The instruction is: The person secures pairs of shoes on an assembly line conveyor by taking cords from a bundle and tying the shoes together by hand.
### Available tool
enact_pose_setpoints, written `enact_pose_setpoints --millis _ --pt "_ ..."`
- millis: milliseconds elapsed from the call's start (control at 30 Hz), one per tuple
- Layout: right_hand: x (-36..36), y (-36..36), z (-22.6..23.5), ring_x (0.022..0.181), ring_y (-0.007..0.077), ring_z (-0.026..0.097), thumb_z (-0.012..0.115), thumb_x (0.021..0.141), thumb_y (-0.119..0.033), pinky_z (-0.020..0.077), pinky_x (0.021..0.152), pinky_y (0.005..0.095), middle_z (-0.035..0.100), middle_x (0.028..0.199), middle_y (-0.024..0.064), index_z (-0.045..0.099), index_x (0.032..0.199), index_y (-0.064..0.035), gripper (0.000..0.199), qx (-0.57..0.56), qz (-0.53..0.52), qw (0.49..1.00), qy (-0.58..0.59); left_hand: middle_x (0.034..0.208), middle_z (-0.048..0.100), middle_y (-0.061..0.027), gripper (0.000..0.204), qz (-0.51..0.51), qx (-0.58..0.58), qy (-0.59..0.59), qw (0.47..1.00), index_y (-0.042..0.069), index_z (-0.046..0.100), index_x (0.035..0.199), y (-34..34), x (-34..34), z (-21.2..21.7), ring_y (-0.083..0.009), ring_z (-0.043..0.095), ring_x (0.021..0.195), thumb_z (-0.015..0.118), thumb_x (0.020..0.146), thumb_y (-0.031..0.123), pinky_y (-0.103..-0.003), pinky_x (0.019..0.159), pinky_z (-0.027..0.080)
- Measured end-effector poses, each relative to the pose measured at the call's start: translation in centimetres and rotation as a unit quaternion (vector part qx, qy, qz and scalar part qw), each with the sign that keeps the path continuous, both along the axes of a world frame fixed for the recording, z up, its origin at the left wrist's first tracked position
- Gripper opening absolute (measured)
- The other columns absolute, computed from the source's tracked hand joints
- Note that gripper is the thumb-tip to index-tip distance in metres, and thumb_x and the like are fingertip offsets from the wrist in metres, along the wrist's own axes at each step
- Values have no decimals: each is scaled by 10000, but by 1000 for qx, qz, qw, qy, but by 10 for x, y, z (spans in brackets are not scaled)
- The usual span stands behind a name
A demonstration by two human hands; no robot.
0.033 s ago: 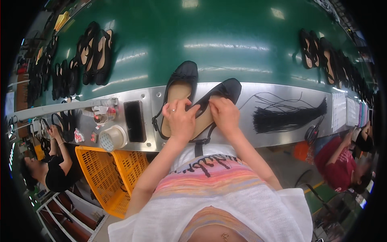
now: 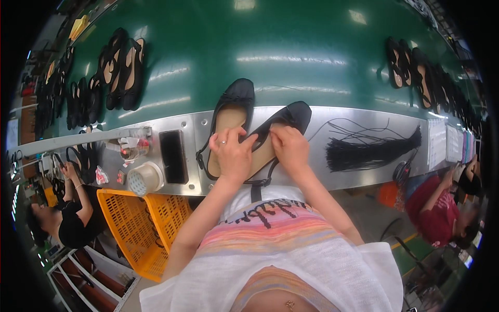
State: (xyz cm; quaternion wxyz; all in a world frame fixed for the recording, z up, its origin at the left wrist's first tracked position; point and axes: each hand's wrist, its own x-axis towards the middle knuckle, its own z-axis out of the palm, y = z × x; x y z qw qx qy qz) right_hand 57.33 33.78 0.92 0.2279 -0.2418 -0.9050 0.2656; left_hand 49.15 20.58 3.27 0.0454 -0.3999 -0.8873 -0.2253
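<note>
Two black slingback flats with bows at the toes and beige insoles lie on the metal edge of the bench in front of me. The left flat points away from me, and the right flat is angled toward the far right. My left hand has its fingers closed on the near-left rim of the right flat; a ring shows on one finger. Opposite it, my right hand pinches at the throat of that same flat. Whatever small piece lies between the fingertips is too small to make out. Buckled heel straps hang near my waist.
Right of my hands lies a bundle of black cords. To the left are a phone, a tape roll and a yellow crate below. Shoes stand on the green conveyor at both sides. Co-workers sit left and right.
</note>
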Motion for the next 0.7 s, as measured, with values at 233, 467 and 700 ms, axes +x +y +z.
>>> enact_pose_setpoints --millis 233,467,700 --pt "2 1 2 689 220 585 634 747 -116 477 572 342 592 736 25 631 806 -115 59 -11 -4 1000 -4 969 496 -49 381 31 -11 -42 999 225 704 958 11 14 -10 -241 444 995 608 668 -3 -427 903 247" --pt "1 1 1 688 212 585 639 730 -121 481 575 332 591 740 23 636 800 -119 71 -2 10 1000 -7 1007 472 -71 414 41 -8 -89 995 188 681 1021 13 19 -16 -260 417 1025 572 684 -27 -419 909 240" --pt "2 5 -1 684 202 583 645 720 -135 478 568 326 599 743 8 649 806 -133 87 -26 5 999 -25 1007 466 -74 374 54 -4 -131 990 162 676 1015 16 20 -17 -263 411 1037 565 707 -19 -423 920 236"
